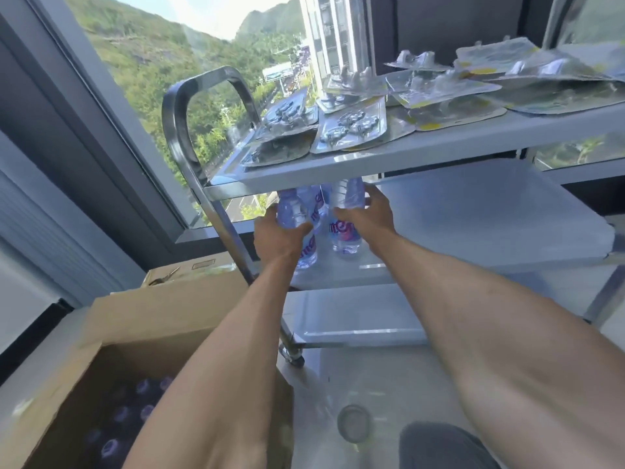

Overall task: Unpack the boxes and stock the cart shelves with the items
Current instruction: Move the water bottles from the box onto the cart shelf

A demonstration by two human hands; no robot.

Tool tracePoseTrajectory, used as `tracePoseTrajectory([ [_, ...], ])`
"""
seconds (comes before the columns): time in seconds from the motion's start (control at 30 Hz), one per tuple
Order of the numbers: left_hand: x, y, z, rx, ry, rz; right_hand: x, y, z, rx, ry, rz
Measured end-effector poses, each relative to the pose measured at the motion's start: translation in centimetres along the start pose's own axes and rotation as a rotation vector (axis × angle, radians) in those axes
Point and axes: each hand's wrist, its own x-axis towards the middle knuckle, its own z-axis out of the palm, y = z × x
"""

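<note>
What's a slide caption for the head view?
Both hands, left hand and right hand, set water bottles on the cart's middle shelf.

Single head-worn wide-angle view, looking forward and down along both bare forearms. Camera sits close: the forearms fill the lower half, the left hand (279,236) and right hand (367,214) land near frame centre. It faces the cart (389,154) from its handle end, top shelf seen slightly from above, middle shelf (490,214) and lower shelf below it. Open cardboard box (101,333) sits bottom-left, right under the lens. Window (152,62) fills upper left, horizon tilted, edges bowed by lens distortion. Floor (372,384) shows bottom centre. No second view to overlap.
</note>
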Motion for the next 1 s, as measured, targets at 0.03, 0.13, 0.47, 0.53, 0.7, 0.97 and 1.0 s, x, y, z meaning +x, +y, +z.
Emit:
tracePoseTrajectory([
  [0.03, 0.4, -0.1, 0.5, 0.012, 0.000, 0.007, 0.6, 0.1, 0.2, -0.062, 0.002, -0.032],
  [0.13, 1.7, -0.1, 1.9, 0.003, 0.025, -0.004, 1.9, 0.9, 1.2, -0.200, 0.004, -0.091],
  [0.47, 2.8, -2.0, 5.2, 0.095, 0.143, 0.015, 6.1, 2.8, 4.8, -0.197, 0.045, -0.125],
  [0.53, 2.7, -3.3, 5.9, 0.089, 0.119, 0.018, 7.2, 3.1, 5.4, -0.173, 0.050, -0.105],
  [0.7, 2.7, -5.4, 6.9, -0.027, 0.104, -0.017, 8.4, 4.7, 6.7, -0.207, 0.103, -0.098],
  [0.97, 3.2, -6.2, 7.3, -0.031, 0.066, 0.085, 8.6, 6.8, 7.3, -0.198, 0.180, -0.123],
  [1.0, 3.3, -6.5, 7.3, 0.016, 0.044, 0.101, 8.7, 6.7, 7.3, -0.195, 0.170, -0.116],
])
